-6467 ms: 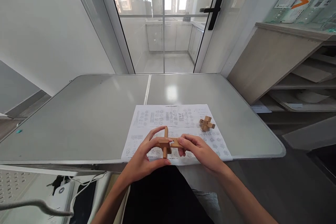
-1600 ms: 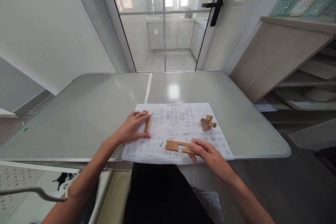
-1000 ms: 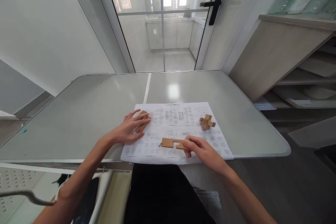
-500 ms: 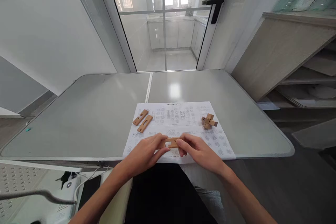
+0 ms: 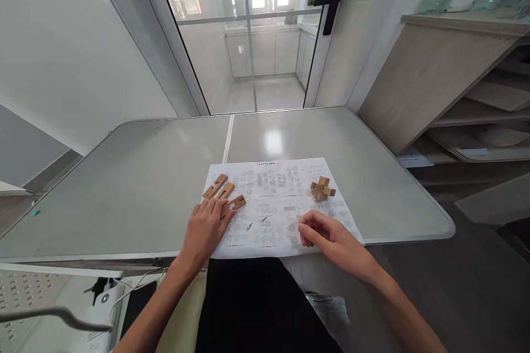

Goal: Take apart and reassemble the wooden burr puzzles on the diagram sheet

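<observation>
A notched wooden puzzle piece (image 5: 238, 202) lies under the fingers of my left hand (image 5: 203, 231), gripped at its near end on the left side of the printed sheet (image 5: 273, 231). Just beyond it are two similar pieces, an outer wooden puzzle piece (image 5: 215, 186) and a middle wooden puzzle piece (image 5: 226, 191), side by side at a slant. My right hand (image 5: 335, 240) is over the sheet's right part, fingers curled with nothing visible in them. Farther up from that hand sits a cross-shaped wooden puzzle assembly (image 5: 322, 188), apart from it.
The grey table (image 5: 165, 176) has a raised rim and a white seam. A glass door (image 5: 273, 55) stands behind it, a wooden shelf unit (image 5: 439, 71) at the right. Below left are a white power strip (image 5: 103, 309) and cables. A small teal bit (image 5: 35, 213) lies far left.
My left hand has carried the puzzle piece left, beside the other two. My right hand has let go of it and moved right. The view has shifted slightly.
</observation>
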`<state>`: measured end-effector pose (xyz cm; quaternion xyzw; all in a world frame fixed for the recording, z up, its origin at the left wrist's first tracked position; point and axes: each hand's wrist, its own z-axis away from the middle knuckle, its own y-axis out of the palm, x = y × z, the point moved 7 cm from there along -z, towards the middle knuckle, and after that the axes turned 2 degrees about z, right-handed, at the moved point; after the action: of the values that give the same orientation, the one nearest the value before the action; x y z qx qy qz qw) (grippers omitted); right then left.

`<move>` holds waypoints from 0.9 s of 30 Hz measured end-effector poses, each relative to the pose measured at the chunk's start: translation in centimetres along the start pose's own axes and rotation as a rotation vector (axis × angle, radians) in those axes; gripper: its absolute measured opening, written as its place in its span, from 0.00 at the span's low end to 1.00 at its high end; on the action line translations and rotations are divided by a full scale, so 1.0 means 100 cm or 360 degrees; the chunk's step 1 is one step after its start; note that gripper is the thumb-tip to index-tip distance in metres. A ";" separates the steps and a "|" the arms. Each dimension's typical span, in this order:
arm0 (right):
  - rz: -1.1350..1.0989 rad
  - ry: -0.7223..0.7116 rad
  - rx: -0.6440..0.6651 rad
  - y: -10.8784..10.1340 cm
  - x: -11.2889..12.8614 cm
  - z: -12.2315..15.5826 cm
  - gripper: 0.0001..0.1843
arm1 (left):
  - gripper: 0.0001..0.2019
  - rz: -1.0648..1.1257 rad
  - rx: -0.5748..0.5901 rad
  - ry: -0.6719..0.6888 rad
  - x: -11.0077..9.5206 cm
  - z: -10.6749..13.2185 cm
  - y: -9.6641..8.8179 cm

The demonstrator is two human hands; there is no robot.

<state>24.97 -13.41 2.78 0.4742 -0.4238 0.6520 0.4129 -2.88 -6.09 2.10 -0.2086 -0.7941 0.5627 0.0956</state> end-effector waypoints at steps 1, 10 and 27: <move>0.0010 -0.0001 -0.0001 -0.001 0.000 0.000 0.16 | 0.19 -0.0018 -0.0016 -0.0007 0.000 -0.001 -0.001; -0.0017 -0.0025 0.0022 -0.006 0.002 0.006 0.17 | 0.16 -0.0037 -0.0074 -0.0054 0.002 -0.003 -0.011; 0.0046 0.0020 -0.0113 -0.029 0.005 0.013 0.20 | 0.21 -0.0037 -0.0164 -0.0239 0.036 -0.014 -0.015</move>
<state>27.96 -13.67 4.00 0.4490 -0.4509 0.6454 0.4225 -5.92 -3.72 3.69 -0.1612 -0.8294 0.5339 0.0315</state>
